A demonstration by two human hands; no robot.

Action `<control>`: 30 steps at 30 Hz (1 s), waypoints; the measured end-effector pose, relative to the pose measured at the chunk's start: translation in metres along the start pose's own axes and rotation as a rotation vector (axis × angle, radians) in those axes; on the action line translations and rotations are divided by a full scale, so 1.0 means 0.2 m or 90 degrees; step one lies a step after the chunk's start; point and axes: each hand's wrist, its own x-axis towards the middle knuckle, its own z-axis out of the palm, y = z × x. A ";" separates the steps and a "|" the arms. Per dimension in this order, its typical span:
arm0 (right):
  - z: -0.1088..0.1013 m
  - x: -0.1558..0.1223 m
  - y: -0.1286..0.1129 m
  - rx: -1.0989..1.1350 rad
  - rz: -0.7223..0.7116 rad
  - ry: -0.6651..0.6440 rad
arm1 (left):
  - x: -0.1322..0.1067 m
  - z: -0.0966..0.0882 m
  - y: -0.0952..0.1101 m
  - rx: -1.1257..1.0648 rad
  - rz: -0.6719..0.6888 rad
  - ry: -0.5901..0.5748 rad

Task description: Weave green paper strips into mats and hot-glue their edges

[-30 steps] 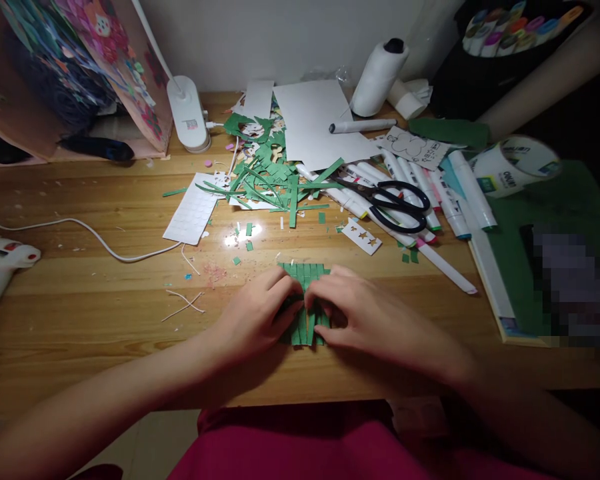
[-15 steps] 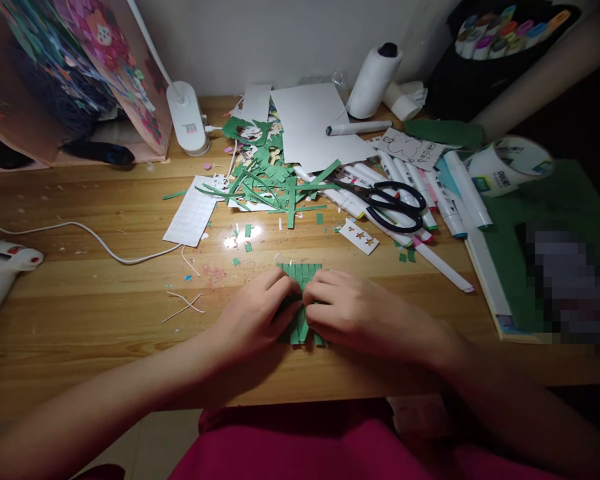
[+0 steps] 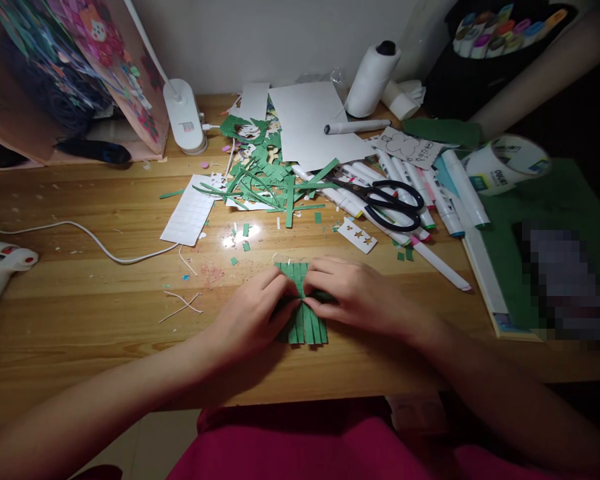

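Both hands meet over a small piece of green paper (image 3: pixel 307 328) cut into parallel strips, lying near the table's front edge. My left hand (image 3: pixel 255 300) is closed, its thumb and fingertips pinching the middle of the paper from the left. From the other side my right hand (image 3: pixel 357 297) pinches it too, fingers curled and thumb tip almost touching the left one. Slit strips show above the fingers and fan out below them; the paper's middle is hidden under the fingertips.
Black-handled scissors (image 3: pixel 395 203) lie on several white markers (image 3: pixel 440 263). Green paper scraps (image 3: pixel 265 173) and white sheets (image 3: pixel 307 127) pile at the back. A lamp base (image 3: pixel 185 117) stands left of them, a tape roll (image 3: pixel 505 163) to the right. A white glue gun (image 3: pixel 3 273) sits far left.
My right hand has shifted slightly upward, uncovering more of the lower strips. My left hand keeps its pinch. The whole view has moved a little.
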 end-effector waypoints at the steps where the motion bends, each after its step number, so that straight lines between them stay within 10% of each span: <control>1: 0.01 0.00 0.00 0.005 0.003 0.001 | 0.00 0.00 0.00 0.002 0.000 0.001; 21: -0.06 -0.02 0.03 0.007 0.095 -0.003 | -0.01 0.02 0.06 0.151 0.035 0.022; 30: -0.08 -0.02 0.02 0.217 0.095 0.018 | 0.05 0.06 0.14 0.191 -0.054 0.046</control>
